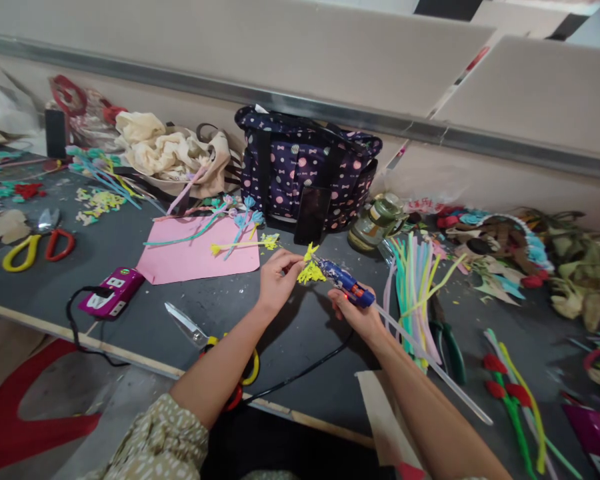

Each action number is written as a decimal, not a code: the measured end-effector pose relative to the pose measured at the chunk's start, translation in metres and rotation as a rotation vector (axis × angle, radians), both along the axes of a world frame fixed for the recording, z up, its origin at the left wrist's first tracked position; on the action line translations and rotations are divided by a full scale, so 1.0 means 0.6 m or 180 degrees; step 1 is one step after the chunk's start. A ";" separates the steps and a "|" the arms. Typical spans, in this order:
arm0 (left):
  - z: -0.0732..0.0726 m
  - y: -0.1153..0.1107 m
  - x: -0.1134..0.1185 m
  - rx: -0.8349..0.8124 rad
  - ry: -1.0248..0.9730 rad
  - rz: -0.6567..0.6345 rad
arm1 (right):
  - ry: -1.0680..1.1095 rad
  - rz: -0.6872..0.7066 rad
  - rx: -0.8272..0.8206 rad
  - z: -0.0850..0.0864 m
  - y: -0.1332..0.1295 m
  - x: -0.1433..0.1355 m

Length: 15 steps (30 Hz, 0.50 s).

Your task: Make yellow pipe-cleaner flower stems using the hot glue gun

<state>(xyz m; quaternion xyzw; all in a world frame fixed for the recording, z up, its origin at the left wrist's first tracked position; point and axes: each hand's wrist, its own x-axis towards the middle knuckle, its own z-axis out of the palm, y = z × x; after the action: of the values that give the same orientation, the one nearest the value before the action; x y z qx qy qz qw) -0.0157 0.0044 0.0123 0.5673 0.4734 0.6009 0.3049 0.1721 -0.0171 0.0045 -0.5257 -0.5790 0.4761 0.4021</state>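
Note:
Near the middle of the table, my left hand [279,277] pinches a bright yellow fuzzy piece [311,268] between thumb and fingers. My right hand [355,310] is wrapped round a blue glue gun [347,283], whose tip points left and meets the yellow piece. A small red light glows on the gun. A long clear glue stick [445,379] sticks out of its back and runs over my right forearm. The black cable [305,371] curves over the table below my hands.
Scissors [187,327] lie partly under my left forearm. Behind my hands stand a phone [313,215], a patterned bag [300,167] and a green jar [375,223]. Pipe cleaners [415,293] and pliers [447,343] lie right; pink paper [200,257] and a power strip [113,293] lie left.

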 end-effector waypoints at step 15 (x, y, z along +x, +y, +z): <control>-0.010 0.003 -0.003 -0.0100 0.0098 0.0132 | -0.0132 0.0049 0.0017 -0.004 0.003 0.001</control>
<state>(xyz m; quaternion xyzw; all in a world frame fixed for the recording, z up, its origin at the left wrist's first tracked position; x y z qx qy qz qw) -0.0174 0.0064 0.0065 0.5617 0.4991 0.5908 0.2939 0.1725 -0.0154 0.0020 -0.5299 -0.5925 0.4667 0.3878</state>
